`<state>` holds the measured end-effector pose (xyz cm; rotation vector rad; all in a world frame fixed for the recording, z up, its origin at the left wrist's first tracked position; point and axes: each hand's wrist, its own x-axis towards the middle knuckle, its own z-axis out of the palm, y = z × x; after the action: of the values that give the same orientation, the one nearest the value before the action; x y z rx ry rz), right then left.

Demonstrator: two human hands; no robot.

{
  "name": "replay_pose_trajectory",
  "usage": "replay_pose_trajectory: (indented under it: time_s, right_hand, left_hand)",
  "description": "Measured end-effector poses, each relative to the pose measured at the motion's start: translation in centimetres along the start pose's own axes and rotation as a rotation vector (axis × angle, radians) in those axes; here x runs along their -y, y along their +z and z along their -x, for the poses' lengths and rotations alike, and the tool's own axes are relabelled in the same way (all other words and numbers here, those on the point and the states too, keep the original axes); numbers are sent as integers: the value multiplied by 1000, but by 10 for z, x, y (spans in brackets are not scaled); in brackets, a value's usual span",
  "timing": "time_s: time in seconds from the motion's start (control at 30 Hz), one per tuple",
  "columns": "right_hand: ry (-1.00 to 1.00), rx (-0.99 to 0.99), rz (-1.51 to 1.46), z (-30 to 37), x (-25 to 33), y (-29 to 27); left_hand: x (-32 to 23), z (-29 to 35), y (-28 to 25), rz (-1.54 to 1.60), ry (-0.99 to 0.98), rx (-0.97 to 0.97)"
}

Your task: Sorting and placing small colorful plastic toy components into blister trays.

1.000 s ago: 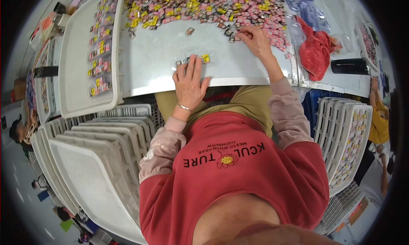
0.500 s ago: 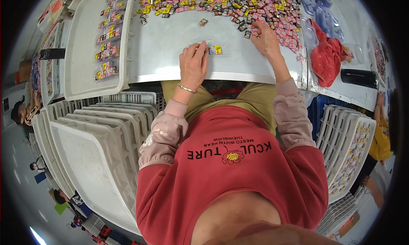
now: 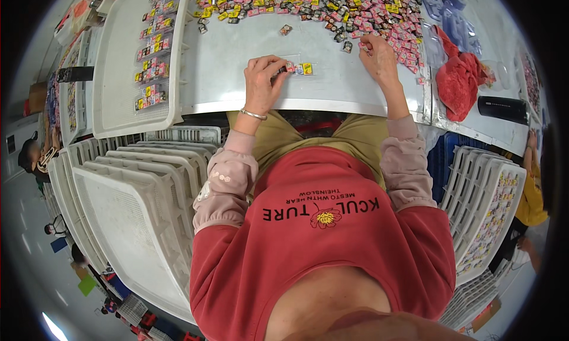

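Observation:
A narrow clear plastic tray lies on the table in front of me, holding a few small block-like pieces in pink, white-blue and yellow. My left hand is closed at its left end, thumb and fingers pinching there; a dark piece shows by the fingertips. To the right, my right hand has its fingers pinched together at the edge of a heap of small pieces, with a bit of pink at the tips. A dark piece lies just left of those fingers, and another loose piece sits farther off.
A white basket at the left carries a row of filled clear trays. Red cloth and a black box-shaped object are at the right. White baskets stand stacked at my left, more at my right.
My left hand has drawn slightly left, uncovering a pink piece in the clear tray. My right hand has shifted a little right and nearer along the heap's edge.

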<state>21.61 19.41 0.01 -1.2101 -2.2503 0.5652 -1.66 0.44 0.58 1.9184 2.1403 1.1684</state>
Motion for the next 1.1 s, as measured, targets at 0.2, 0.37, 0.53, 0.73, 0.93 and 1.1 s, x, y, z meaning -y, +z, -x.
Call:
replay_pose_trajectory:
  time_s: [0.2, 0.37, 0.53, 0.73, 0.93, 1.1]
  right_hand:
    - [67, 3, -7, 1, 8, -5]
    - [15, -20, 3, 2, -1, 0]
    - [1, -87, -49, 2, 0, -4]
    - [286, 140, -952, 7, 6, -1]
    - [342, 339, -909, 11, 29, 10]
    - [183, 231, -714, 12, 14, 11]
  left_hand:
    - [1, 2, -2, -23, 0, 42]
    - [1, 3, -3, -10, 29, 58]
    - [-8, 3, -6, -45, 31, 45]
    - [-17, 8, -7, -198, 155, 60]
    - [-35, 4, 9, -39, 216, 88]
    - [-35, 10, 18, -12, 266, 144]
